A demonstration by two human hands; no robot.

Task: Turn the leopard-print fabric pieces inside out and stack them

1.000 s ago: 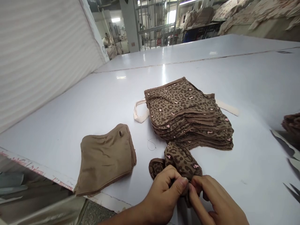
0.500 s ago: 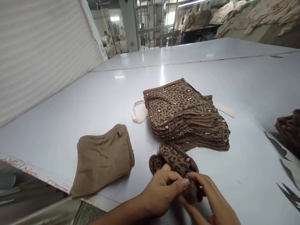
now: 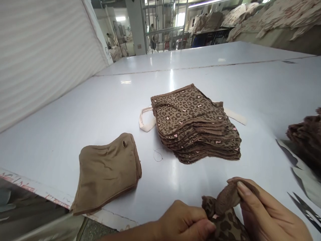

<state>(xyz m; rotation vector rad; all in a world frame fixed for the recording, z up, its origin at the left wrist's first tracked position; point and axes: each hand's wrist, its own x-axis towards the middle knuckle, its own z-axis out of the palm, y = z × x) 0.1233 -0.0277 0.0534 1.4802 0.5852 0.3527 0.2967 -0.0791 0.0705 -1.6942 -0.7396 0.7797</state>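
Observation:
Near the front edge of the view, both hands grip one leopard-print fabric piece (image 3: 229,223) with a brown fuzzy inner side. My left hand (image 3: 187,221) is closed in a fist around its left part. A fuzzy edge of the piece is pinched between the thumb and fingers of my right hand (image 3: 268,207). The piece's lower end runs out of the picture. Beyond the hands lies a stack of leopard-print fabric pieces (image 3: 185,113), with pale strips (image 3: 146,124) showing from under it. A smaller pile of plain brown fabric pieces (image 3: 107,170) lies to the left.
Scissor blades (image 3: 304,207) point in from the right edge, close to my right hand. Dark brown fuzzy fabric (image 3: 307,134) is heaped behind them. A loose thread (image 3: 157,155) lies on the white table (image 3: 75,110). White quilted material (image 3: 45,50) rises at the left.
Both hands have come nearer and to the right with the leopard-print piece, off the stack's front edge. My right hand now holds its fuzzy edge up, turned outward.

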